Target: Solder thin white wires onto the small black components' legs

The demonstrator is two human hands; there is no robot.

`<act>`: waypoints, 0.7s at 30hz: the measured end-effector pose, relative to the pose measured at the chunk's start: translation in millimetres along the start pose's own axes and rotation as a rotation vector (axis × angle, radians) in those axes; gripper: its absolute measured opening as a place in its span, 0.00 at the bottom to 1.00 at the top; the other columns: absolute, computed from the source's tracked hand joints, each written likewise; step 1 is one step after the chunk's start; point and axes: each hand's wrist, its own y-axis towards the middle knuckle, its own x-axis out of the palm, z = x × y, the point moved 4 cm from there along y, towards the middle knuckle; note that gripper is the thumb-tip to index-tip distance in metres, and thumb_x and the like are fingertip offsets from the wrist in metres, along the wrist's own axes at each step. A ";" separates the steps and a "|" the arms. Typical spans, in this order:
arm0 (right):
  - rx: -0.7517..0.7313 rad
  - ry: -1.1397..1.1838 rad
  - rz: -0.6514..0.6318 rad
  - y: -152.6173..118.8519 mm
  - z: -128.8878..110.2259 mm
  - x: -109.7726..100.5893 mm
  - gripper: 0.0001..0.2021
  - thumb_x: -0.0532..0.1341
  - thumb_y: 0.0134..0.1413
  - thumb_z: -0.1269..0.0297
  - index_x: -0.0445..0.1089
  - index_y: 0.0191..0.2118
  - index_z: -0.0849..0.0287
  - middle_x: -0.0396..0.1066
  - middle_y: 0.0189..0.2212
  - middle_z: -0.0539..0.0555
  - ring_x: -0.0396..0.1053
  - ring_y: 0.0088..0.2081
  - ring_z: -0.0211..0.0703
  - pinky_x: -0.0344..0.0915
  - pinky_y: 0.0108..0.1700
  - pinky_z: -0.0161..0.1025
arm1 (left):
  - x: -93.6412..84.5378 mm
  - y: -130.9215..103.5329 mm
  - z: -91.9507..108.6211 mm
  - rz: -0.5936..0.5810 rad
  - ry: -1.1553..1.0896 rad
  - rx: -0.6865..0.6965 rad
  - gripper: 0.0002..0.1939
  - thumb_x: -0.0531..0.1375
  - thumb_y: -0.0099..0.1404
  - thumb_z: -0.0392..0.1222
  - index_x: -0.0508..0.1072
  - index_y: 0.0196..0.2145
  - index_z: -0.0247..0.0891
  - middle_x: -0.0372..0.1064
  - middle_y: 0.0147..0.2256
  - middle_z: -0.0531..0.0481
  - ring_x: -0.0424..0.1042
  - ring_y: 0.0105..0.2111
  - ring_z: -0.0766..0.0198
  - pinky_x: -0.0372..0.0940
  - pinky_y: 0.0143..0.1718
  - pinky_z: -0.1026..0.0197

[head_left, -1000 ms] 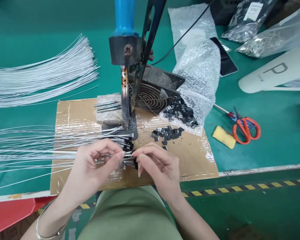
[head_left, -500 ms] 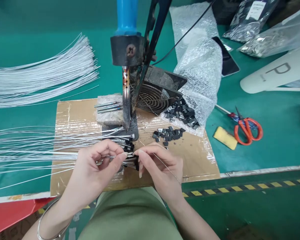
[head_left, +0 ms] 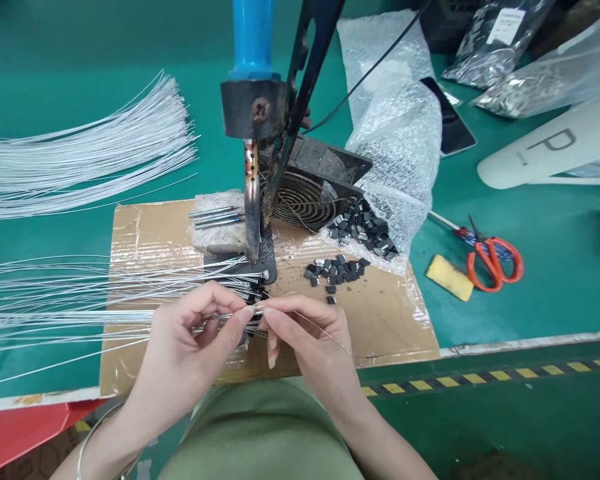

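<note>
My left hand (head_left: pixel 193 340) pinches the ends of thin white wires (head_left: pixel 130 319) between thumb and index finger. Close against it, my right hand (head_left: pixel 310 333) is closed, its thumb and index fingertip meeting the left fingertips. A thin silvery strand, perhaps solder wire (head_left: pixel 325 331), runs through the right fingers and across the hand. What lies exactly between the fingertips is too small to make out. Just above the hands hangs the tip of an upright soldering iron (head_left: pixel 252 220) with a blue handle. Wires with black connectors on their ends (head_left: pixel 257 291) lie behind my fingers.
Loose black connectors (head_left: pixel 337 269) lie right of the iron on cardboard (head_left: pixel 380 320), near a bubble-wrap bag (head_left: pixel 395 133). A dusty fan (head_left: pixel 305 197) stands behind. Orange-handled scissors (head_left: pixel 495 263) and a yellow sponge (head_left: pixel 450 277) are farther right. Cut white wires (head_left: pixel 90 157) lie at the left.
My right hand has moved left, closer to the left fingertips, with the thin strand still in it. My left hand keeps its pinch on the wires. The view has shifted slightly.
</note>
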 end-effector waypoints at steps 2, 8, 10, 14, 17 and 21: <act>0.008 0.005 0.002 0.7 0.5 -0.2 0.03 0.73 0.58 0.64 0.87 0.37 0.51 0.79 0.27 0.49 0.71 0.20 0.30 0.73 0.22 0.27 | 0.6 -0.3 -0.2 -0.007 0.004 0.004 0.07 0.66 0.66 0.42 0.77 0.30 0.39 0.71 0.26 0.55 0.62 0.25 0.68 0.53 0.25 0.65; 0.026 -0.012 0.015 -0.2 1.7 -1.3 0.01 0.74 0.57 0.63 0.86 0.36 0.51 0.77 0.22 0.48 0.72 0.19 0.32 0.72 0.22 0.28 | 0.8 -1.0 0.3 -0.018 0.031 0.017 0.08 0.65 0.67 0.42 0.77 0.29 0.39 0.68 0.24 0.56 0.57 0.23 0.69 0.49 0.25 0.62; 0.037 -0.008 0.018 -0.3 2.1 -1.8 0.02 0.74 0.57 0.62 0.86 0.35 0.51 0.77 0.22 0.47 0.72 0.19 0.32 0.72 0.22 0.28 | 0.9 -1.4 -0.1 -0.023 0.038 0.017 0.09 0.65 0.67 0.43 0.77 0.29 0.40 0.68 0.24 0.56 0.57 0.23 0.69 0.48 0.25 0.62; 0.061 0.024 0.016 1.1 2.1 -2.3 0.02 0.75 0.56 0.62 0.86 0.34 0.53 0.79 0.25 0.48 0.71 0.18 0.32 0.71 0.21 0.29 | 0.7 -1.9 -1.7 -0.028 0.053 0.014 0.09 0.65 0.67 0.43 0.77 0.29 0.40 0.70 0.25 0.54 0.60 0.24 0.68 0.48 0.25 0.61; 0.098 0.046 0.013 2.2 1.8 -1.6 0.03 0.75 0.55 0.62 0.85 0.33 0.54 0.78 0.24 0.48 0.72 0.18 0.32 0.71 0.20 0.28 | 0.1 -2.0 -2.3 -0.028 0.075 0.016 0.09 0.65 0.67 0.44 0.77 0.29 0.40 0.69 0.25 0.55 0.59 0.24 0.68 0.48 0.25 0.61; 0.148 0.084 0.002 3.1 0.6 0.0 0.04 0.75 0.54 0.62 0.85 0.31 0.55 0.76 0.22 0.47 0.72 0.18 0.32 0.69 0.20 0.28 | -1.1 -1.3 -2.1 -0.030 0.097 0.020 0.09 0.64 0.66 0.43 0.76 0.29 0.40 0.68 0.24 0.55 0.59 0.24 0.68 0.48 0.25 0.61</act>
